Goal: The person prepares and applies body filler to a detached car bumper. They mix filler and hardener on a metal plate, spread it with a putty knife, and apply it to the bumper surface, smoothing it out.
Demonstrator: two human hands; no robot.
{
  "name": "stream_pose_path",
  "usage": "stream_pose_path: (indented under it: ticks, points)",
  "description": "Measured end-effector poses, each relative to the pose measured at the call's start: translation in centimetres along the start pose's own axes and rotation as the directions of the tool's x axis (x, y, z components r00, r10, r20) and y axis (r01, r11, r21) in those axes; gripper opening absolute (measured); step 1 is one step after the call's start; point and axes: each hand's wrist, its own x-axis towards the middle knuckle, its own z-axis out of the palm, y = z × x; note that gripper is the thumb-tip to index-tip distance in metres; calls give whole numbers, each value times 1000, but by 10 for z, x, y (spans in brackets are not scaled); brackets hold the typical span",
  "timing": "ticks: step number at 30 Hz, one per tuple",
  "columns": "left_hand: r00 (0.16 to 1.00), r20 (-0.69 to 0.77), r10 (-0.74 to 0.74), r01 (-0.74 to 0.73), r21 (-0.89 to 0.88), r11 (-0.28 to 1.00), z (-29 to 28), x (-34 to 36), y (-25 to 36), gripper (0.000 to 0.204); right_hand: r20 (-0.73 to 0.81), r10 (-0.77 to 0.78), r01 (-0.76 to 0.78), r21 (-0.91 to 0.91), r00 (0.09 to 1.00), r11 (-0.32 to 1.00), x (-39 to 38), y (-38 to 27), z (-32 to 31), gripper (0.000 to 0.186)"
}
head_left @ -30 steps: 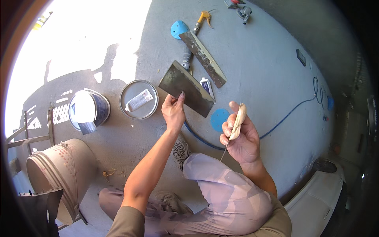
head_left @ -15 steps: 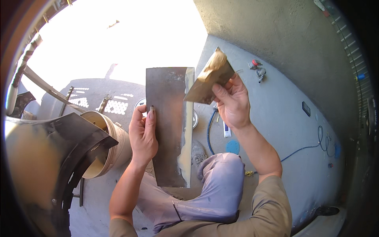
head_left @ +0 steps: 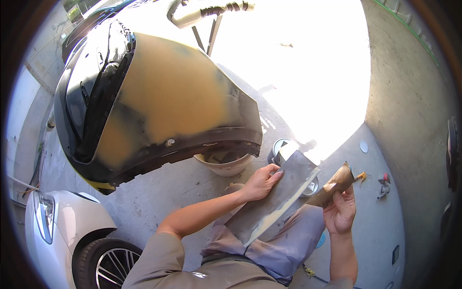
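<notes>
Dark metal putty spreader: near the grey trouser leg, right hand pinching it, thumb on its face
Tan putty lump: near the spreader's tip; steep tilt could drop it
Long grey metal board: cream putty strip along right edge; pressing there could twist it
Left hand: pinching only the opposite edge, weak brace from where I stand

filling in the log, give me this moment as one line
left hand: holds large flat plate | right hand: holds smaller blade bearing beige paste | nearby: tan-patched car panel
</notes>
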Motion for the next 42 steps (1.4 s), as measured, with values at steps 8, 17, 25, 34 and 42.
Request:
stream_pose_path:
  ticks: [8, 17, 25, 34, 42]
  points:
    - [974, -84, -210, 206, -53, 977, -89, -154, -72, 34, 194, 206, -222, 61, 959, 973, 105, 64, 56, 45]
    - [910, -414, -26, 144, 258, 955, -132, -226, 17, 41, 300, 361, -320, -177, 883, 931, 210, 78, 81, 44]
    - [735, -267, -623, 613, -130, 779, -105, -221, 83, 46, 195, 559, -501, -277, 806, 820, 241, 69, 111, 38]
    - [535, -200, -821, 808, -163, 567, -66, -275, 118, 39, 362, 80, 270, -807, 929, 525, 241, 68, 195, 51]
    - [533, -280, -798, 823, -46, 566, -54, -324, 57, 52, 390, -149, 410, -899, 909, 152, 219, 143, 240, 50]
